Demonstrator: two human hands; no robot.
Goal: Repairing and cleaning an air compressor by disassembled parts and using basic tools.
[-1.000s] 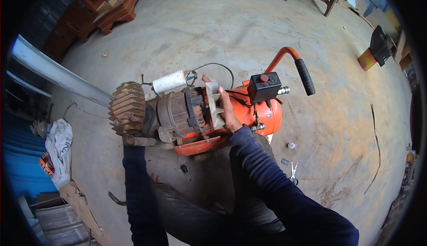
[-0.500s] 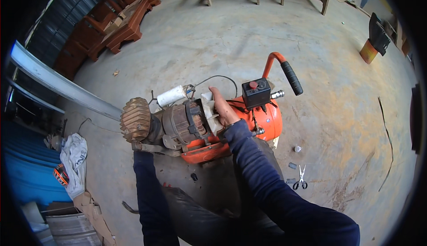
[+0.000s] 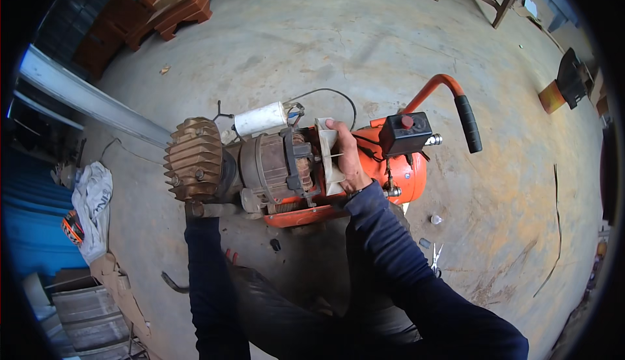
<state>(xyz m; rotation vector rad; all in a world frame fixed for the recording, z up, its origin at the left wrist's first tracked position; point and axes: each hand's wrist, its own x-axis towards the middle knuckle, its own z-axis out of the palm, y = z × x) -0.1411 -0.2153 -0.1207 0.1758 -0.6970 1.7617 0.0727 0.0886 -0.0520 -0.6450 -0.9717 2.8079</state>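
Note:
An air compressor with a red tank (image 3: 410, 178) lies before me, its finned brass-coloured pump head (image 3: 193, 158) at the left beside a grey motor (image 3: 263, 168). My right hand (image 3: 348, 161) grips the white plastic fan (image 3: 329, 174) at the motor's right end. My left sleeve (image 3: 207, 249) runs up to the pump head's underside; that hand is hidden there. A white cylinder (image 3: 257, 119) with wires sits behind the motor. A black switch box (image 3: 400, 138) with a red knob stands beside my right hand, near the curved handle (image 3: 465, 116).
Scissors (image 3: 436, 259) and small parts (image 3: 435, 219) lie on the concrete floor at right. A metal post (image 3: 71, 86), a white sack (image 3: 91, 207) and blue sheeting (image 3: 32, 217) are at left. Wooden furniture (image 3: 169, 8) stands behind, a yellow container (image 3: 550, 99) at far right.
My right hand has shifted on the white fan, its fingertips now closer over the fan's top. The view tipped up and back again, so the scene moves in frame.

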